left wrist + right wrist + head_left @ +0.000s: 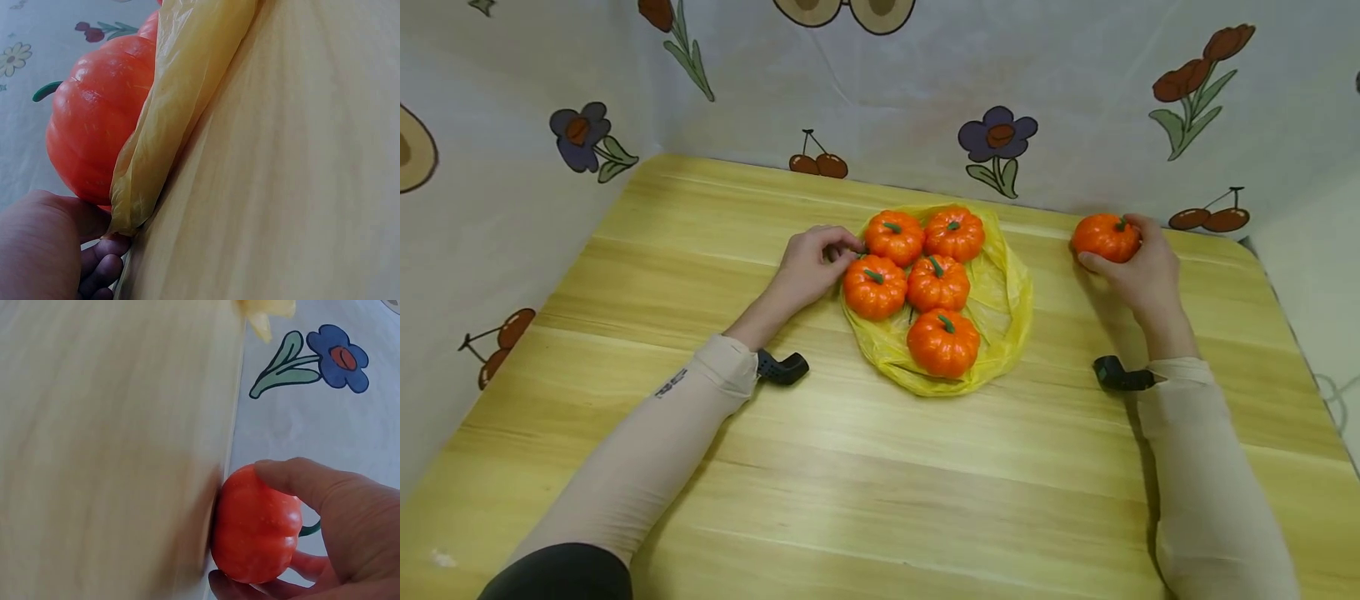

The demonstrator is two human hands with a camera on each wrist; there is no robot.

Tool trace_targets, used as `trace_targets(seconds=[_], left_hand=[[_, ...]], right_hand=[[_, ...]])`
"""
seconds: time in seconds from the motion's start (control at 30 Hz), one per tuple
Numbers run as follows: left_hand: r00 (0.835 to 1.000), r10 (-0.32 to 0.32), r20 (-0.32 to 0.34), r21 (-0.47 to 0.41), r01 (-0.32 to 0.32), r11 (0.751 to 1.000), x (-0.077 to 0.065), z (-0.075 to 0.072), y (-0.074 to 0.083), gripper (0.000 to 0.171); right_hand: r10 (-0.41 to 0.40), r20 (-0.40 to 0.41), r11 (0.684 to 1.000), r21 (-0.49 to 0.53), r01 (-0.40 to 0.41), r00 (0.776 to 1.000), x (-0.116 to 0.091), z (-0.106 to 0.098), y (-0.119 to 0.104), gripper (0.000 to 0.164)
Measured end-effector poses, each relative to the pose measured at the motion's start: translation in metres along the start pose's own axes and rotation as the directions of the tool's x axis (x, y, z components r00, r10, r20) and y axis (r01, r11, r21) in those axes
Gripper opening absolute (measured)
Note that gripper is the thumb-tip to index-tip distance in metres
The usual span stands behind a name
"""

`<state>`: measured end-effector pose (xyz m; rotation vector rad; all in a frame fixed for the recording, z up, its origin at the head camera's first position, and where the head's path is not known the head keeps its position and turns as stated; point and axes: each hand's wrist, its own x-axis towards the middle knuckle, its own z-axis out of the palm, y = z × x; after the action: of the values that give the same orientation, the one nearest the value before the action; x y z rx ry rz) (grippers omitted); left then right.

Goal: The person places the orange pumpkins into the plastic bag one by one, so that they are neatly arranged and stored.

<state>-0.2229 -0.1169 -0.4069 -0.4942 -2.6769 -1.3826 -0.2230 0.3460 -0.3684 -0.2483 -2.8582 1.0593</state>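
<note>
At the left rim of a yellow plastic bag [1011, 321], my left hand [808, 265] pinches its edge between thumb and fingers. The left wrist view shows the bunched plastic [178, 94] at the fingertips, right beside an orange pumpkin [103, 119]. Several small orange pumpkins with green stems sit on the bag, the nearest pumpkin [943, 343] toward me. Off to the right, my right hand [1153, 271] holds another small pumpkin [1103, 237], thumb on one side and fingers on the other. In the right wrist view this pumpkin [256, 528] is close to the tabletop.
The wooden table [880, 492] extends in front of the bag toward me. A pale cloth [910, 100] printed with flowers and cherries hangs behind it and along the left. Black wrist cameras stick out from both sleeves, the left camera [782, 367] over the table.
</note>
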Motion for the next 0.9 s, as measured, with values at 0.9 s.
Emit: trace_targets(seconds=[0.9], left_hand=[[1.000,0.006,-0.010,-0.020,-0.006,1.000,-0.001,0.002,0.004,0.013]], right_hand=[[-0.024,0.013,0.999,-0.026,0.024,1.000,-0.038,-0.007,0.002,0.097]])
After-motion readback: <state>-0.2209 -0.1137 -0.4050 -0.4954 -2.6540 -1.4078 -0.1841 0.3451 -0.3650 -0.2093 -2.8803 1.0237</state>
